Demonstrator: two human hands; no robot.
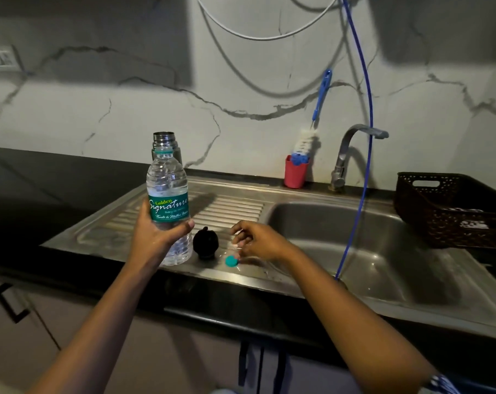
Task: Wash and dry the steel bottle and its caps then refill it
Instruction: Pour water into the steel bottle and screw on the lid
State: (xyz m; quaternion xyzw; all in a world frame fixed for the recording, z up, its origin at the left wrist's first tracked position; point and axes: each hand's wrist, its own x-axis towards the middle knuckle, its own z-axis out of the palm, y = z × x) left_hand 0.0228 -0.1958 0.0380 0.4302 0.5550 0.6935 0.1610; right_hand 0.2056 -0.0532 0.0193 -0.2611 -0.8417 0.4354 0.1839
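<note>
The left hand's (158,231) fingers (188,224) wrap the middle of an uncapped plastic bottle (167,191), held upright. The right hand's (258,241) fingers (238,231) are loosely curled and seem to hold nothing, with one tip at or just above the teal cap (231,261) on the drainboard (113,231). A black cap (205,242) sits between the hands. The steel bottle (164,137) stands upright directly behind the plastic one, with its mouth open and its body mostly hidden. The left hand is nearer, so pouring would likely mean tipping forward, away from the person.
</note>
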